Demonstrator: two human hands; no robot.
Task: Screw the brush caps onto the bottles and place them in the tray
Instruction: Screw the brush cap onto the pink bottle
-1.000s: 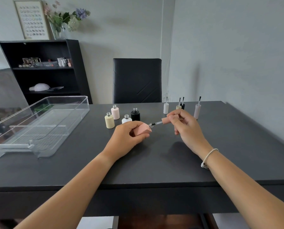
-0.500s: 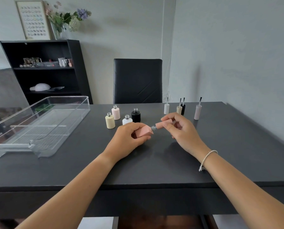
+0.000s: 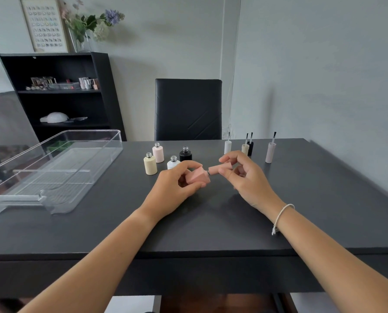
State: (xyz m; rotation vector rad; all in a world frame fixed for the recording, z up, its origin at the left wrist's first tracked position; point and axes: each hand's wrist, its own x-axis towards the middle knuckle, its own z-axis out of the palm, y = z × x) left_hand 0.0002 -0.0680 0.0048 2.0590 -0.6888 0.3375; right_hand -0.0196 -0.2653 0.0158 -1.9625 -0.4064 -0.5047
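Observation:
My left hand (image 3: 177,188) grips a salmon-pink bottle (image 3: 197,176), tilted with its neck toward the right. My right hand (image 3: 242,175) pinches the matching pink brush cap (image 3: 219,168), whose end sits on the bottle's metal neck. Behind stand several open bottles: cream (image 3: 150,164), pale pink (image 3: 158,152), white (image 3: 173,163) and black (image 3: 185,154). Upright brush caps wait at the back right: white (image 3: 227,146), cream (image 3: 245,149), black (image 3: 250,147) and pale pink (image 3: 270,152). The clear tray (image 3: 53,168) lies at the left with nothing visible inside.
The dark table (image 3: 211,222) ends at a front edge near my forearms. A black chair (image 3: 188,109) stands behind the table, and a black shelf unit (image 3: 60,96) stands at the back left. The wall runs close along the table's right side.
The brush has slid fully into the bottle and the cap now meets the neck. My right hand moved left toward my left hand, which stayed in place.

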